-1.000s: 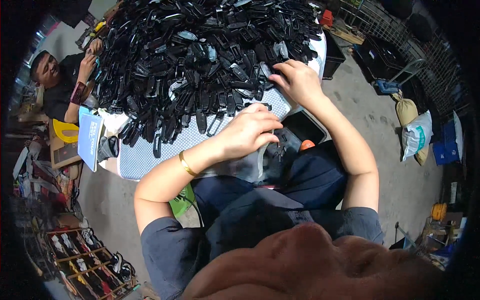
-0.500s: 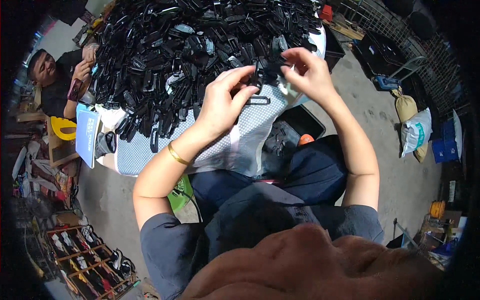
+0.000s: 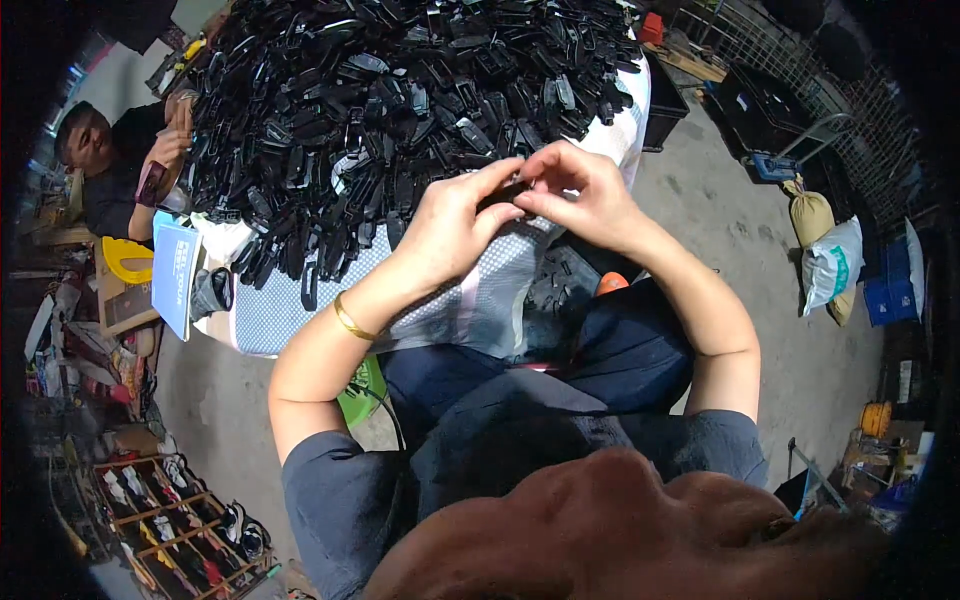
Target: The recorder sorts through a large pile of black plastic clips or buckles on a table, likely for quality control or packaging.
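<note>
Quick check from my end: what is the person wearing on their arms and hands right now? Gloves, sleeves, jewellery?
No gloves: both hands, left hand and right hand, are bare. The forearms are bare too, with short dark grey-blue sleeves ending above the elbows. A thin gold bangle circles the left wrist. No watch or rings are visible.

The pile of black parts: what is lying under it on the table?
Under the pile of black parts a dotted grey-white cloth shows at the near edge. The table itself is covered, so its surface cannot be seen.
</note>
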The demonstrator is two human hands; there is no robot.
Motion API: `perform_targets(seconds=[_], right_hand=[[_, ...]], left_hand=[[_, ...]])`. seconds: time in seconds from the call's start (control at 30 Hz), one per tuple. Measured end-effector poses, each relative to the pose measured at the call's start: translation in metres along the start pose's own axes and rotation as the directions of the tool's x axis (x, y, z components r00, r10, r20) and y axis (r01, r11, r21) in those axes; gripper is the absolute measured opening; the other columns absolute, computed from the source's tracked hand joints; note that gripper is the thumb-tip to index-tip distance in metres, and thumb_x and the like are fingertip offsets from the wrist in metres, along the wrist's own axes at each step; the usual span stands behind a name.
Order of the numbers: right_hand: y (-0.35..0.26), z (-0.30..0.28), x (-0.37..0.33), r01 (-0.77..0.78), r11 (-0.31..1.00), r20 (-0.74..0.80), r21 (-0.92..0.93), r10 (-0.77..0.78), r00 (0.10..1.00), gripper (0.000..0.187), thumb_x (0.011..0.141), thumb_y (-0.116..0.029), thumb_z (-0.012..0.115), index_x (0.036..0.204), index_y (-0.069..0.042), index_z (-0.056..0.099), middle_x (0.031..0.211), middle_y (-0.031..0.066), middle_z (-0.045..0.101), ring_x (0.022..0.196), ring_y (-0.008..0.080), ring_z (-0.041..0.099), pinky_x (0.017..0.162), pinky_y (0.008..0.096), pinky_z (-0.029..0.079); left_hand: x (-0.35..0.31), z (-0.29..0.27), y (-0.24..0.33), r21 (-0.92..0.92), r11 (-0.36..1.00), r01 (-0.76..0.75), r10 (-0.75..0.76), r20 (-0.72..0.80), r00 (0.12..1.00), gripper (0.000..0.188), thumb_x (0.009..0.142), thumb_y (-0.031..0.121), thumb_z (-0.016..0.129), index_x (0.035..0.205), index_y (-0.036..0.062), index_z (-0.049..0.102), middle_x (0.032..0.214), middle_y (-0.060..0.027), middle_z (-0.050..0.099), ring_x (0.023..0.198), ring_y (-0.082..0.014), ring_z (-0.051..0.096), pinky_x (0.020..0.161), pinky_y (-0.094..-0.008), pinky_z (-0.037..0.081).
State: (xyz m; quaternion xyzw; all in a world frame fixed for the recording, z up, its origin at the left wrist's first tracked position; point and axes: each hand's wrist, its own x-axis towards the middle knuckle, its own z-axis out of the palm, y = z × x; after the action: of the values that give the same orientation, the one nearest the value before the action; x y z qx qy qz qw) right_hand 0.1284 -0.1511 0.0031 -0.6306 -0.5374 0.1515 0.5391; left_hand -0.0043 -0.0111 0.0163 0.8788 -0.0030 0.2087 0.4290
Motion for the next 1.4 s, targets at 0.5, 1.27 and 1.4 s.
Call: perform_targets(seconds=[0.5,1.27,1.4], right_hand=[[-0.003,-0.017,0.000,0.148,0.803,0.306,-0.577,0.044,0.951,0.034,0.063,-0.013,0.063,0.094,0.001,0.059,0.088,0.0179,0.059,0.081,0.0342,0.059,0.074,0.0396,0.049],[-0.011,0.018,-0.010,0.039,0.991,-0.220,-0.127,-0.067,0.973,0.024,0.071,-0.004,0.069,0.090,0.003,0.058,0.090,0.0065,0.059,0.072,0.0086,0.058,0.061,0.0212,0.048],[-0.010,0.022,-0.009,0.148,0.962,-0.216,-0.227,-0.198,0.956,0.025,0.072,-0.003,0.071,0.092,0.002,0.057,0.101,0.0051,0.058,0.078,0.0093,0.058,0.065,0.0198,0.048]], left_hand=[[0.001,-0.006,-0.011,-0.224,0.920,0.322,-0.248,0.302,0.920,0.028,0.080,0.005,0.063,0.107,-0.0005,0.056,0.092,-0.0009,0.057,0.083,-0.0061,0.054,0.078,-0.0213,0.045],[0.000,0.004,-0.011,-0.596,0.778,0.199,-0.296,-0.068,0.953,0.034,0.077,0.002,0.065,0.110,-0.0029,0.059,0.093,-0.0073,0.065,0.084,-0.0102,0.059,0.077,-0.0219,0.047],[0.002,0.008,-0.010,-0.684,0.714,0.150,-0.271,-0.073,0.960,0.032,0.081,0.003,0.062,0.112,-0.0029,0.058,0.101,-0.0088,0.064,0.088,-0.0111,0.058,0.079,-0.0228,0.046]])
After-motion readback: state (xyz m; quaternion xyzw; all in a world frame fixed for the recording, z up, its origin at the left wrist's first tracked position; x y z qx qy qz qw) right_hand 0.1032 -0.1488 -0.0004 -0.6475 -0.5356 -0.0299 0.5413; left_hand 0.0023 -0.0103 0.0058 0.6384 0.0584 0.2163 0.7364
